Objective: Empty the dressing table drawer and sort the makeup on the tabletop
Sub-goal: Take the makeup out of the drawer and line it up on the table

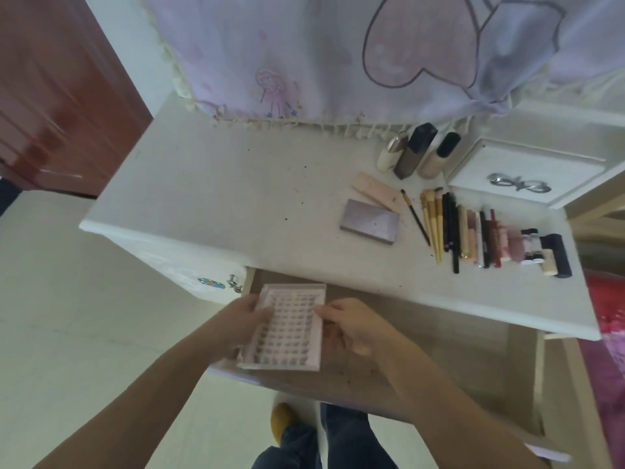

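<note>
A flat pink lash tray [287, 328] with rows of small lash clusters hovers over the open drawer [422, 333] of the white dressing table [209, 198]. My left hand [236, 321] grips its left edge, thumb on top. My right hand [351, 324] pinches its right edge. On the tabletop to the right lie a grey palette [370, 221], a pink flat box [375, 192], a row of brushes and pencils [439, 228], lipsticks and small tubes [527, 248], and three upright bottles [416, 154].
A small white drawer box with a bow handle [521, 176] stands at the back right. A lilac cloth [338, 55] hangs over the mirror behind. A brown door [57, 103] is at the left. My legs [324, 441] are below the drawer.
</note>
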Demonstrator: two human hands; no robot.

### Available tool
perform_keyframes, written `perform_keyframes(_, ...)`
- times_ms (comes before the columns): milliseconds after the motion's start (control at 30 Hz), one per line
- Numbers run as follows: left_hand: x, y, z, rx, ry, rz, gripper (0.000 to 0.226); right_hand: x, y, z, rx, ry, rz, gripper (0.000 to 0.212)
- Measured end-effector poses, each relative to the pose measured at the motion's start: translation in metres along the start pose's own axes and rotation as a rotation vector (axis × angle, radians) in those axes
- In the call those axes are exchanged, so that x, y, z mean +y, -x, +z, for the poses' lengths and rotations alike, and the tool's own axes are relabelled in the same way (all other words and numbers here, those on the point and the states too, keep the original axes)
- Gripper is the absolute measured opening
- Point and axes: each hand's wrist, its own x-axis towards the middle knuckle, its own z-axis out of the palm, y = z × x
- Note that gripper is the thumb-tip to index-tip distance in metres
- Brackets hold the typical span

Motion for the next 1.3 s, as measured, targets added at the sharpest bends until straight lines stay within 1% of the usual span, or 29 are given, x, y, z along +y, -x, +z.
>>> perform_keyframes(33,0.012,0.007,-0.005,-0.013,0.069,0.037,0.024,-0.008,0.004,-0.002,0.012,0.017,-0.045,0.024)
perform_keyframes(67,0.025,0.011,-0.011,0.008,0.122,0.083,0.023,-0.019,0.006,-0.004,0.032,0.031,-0.106,0.026)
perform_keyframes(167,0.062,0.0,-0.023,0.153,0.153,0.209,0.027,-0.051,0.004,-0.008,0.126,0.05,-0.284,0.022)
perform_keyframes(233,0.085,-0.021,-0.028,0.252,0.155,0.266,0.033,-0.068,-0.007,-0.006,0.154,0.086,-0.372,0.028)
perform_keyframes(267,0.096,-0.034,-0.028,0.311,0.154,0.286,0.036,-0.076,-0.014,-0.004,0.176,0.144,-0.41,0.032)
perform_keyframes(367,0.129,-0.077,-0.024,0.472,0.115,0.329,0.038,-0.096,-0.042,-0.002,0.242,0.261,-0.512,0.041)
perform_keyframes(433,0.152,-0.11,-0.022,0.518,-0.037,0.358,0.037,-0.116,-0.064,-0.008,0.307,0.268,-0.505,0.051)
perform_keyframes(500,0.175,-0.14,-0.022,0.516,-0.197,0.364,0.042,-0.137,-0.084,-0.019,0.368,0.262,-0.457,0.063)
perform_keyframes(567,0.194,-0.166,-0.024,0.499,-0.289,0.365,0.047,-0.154,-0.104,-0.029,0.376,0.244,-0.446,0.069)
perform_keyframes(633,0.209,-0.188,-0.026,0.476,-0.346,0.371,0.049,-0.169,-0.119,-0.038,0.407,0.265,-0.468,0.07)
perform_keyframes(700,0.217,-0.207,-0.026,0.446,-0.357,0.367,0.053,-0.182,-0.132,-0.046,0.469,0.314,-0.514,0.065)
perform_keyframes(767,0.219,-0.221,-0.023,0.426,-0.397,0.38,0.054,-0.189,-0.143,-0.054,0.532,0.435,-0.531,0.057)
perform_keyframes(800,0.218,-0.227,-0.021,0.416,-0.431,0.406,0.054,-0.19,-0.148,-0.057,0.536,0.512,-0.512,0.057)
perform_keyframes(900,0.211,-0.239,-0.016,0.386,-0.576,0.505,0.049,-0.188,-0.158,-0.062,0.46,0.739,-0.399,0.066)
perform_keyframes(1000,0.209,-0.244,-0.016,0.387,-0.661,0.491,0.053,-0.188,-0.159,-0.063,0.438,0.842,-0.353,0.073)
perform_keyframes(1067,0.21,-0.241,-0.016,0.388,-0.653,0.471,0.053,-0.19,-0.15,-0.064,0.436,0.824,-0.393,0.07)
perform_keyframes(1167,0.205,-0.22,-0.015,0.468,-0.589,0.472,0.054,-0.179,-0.119,-0.069,0.456,0.792,-0.599,0.06)
perform_keyframes(1233,0.189,-0.19,-0.01,0.517,-0.562,0.562,0.052,-0.154,-0.084,-0.078,0.47,0.76,-0.72,0.052)
perform_keyframes(1300,0.162,-0.15,0.002,0.501,-0.505,0.665,0.045,-0.112,-0.043,-0.091,0.454,0.677,-0.729,0.041)
